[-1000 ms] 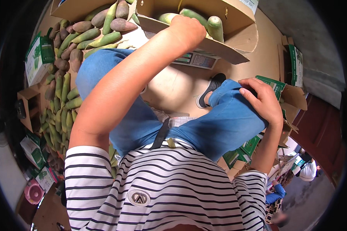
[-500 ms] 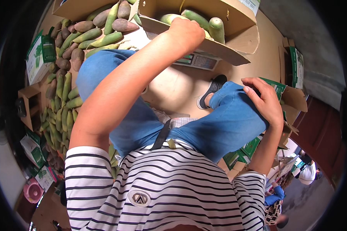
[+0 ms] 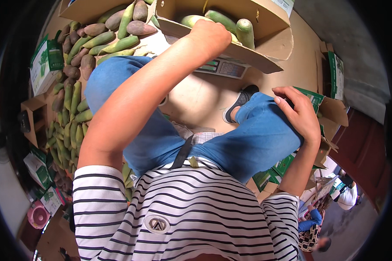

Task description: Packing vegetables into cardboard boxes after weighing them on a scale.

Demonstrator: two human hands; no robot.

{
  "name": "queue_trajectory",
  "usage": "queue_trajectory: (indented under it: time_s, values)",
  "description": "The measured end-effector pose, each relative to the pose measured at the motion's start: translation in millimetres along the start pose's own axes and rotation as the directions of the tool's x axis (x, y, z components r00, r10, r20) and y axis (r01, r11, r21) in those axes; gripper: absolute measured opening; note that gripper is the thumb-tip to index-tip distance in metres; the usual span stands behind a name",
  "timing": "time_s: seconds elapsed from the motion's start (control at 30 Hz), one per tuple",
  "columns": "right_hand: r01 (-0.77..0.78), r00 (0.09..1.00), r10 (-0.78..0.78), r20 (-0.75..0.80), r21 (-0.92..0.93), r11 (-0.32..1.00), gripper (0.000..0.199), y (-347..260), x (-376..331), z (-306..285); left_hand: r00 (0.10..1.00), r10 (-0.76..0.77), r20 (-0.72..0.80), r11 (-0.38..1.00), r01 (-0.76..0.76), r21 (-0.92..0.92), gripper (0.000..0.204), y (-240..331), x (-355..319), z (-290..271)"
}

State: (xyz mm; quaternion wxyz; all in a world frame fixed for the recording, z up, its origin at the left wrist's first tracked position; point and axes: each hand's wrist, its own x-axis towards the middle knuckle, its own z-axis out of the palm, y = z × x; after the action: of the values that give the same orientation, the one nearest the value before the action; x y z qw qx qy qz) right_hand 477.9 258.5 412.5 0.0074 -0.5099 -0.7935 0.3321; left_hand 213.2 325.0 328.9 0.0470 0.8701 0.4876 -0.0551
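Observation:
My left hand [image 3: 210, 38] is bent down over the front wall of an open cardboard box [image 3: 270, 45], back of the hand upward. Its fingers are hidden, so its grip does not show. Beneath it lies a pale green radish [image 3: 190, 21], visible on either side of the hand. Another green radish [image 3: 222, 19] lies behind, and one more radish [image 3: 245, 34] rests end-up to the right. Below the box is a scale with a panel [image 3: 228, 68]. My right hand [image 3: 298, 111] rests on my right knee, fingers stretched out and holding nothing.
Green and purple-brown radishes [image 3: 72, 102] are spread over the floor at left. Green-and-white cartons [image 3: 43, 65] stand beside them, near a pink fan-like object [image 3: 38, 215]. More boxes [image 3: 333, 111] are beyond my right knee. A person in blue [image 3: 309, 222] is at lower right.
My hands stay almost where they were, the left over the radish and the right on my knee. The person at lower right has shifted slightly.

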Motion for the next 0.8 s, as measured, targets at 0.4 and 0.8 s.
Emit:
queue_trajectory:
  time_s: [0.4,0.8]
  values:
    - [-0.021,1.000,0.021,0.022,0.010,1.000,0.024,0.7,1.3,-0.7,0.999,0.006,0.034,0.998,-0.004,-0.059,0.016,-1.3,3.0,-2.6]
    - [-0.016,1.000,0.015,-0.018,-0.021,1.000,0.024,2.2,-0.6,1.3,0.948,0.038,-0.315,0.998,-0.054,-0.043,0.015,6.5,6.2,-9.1]
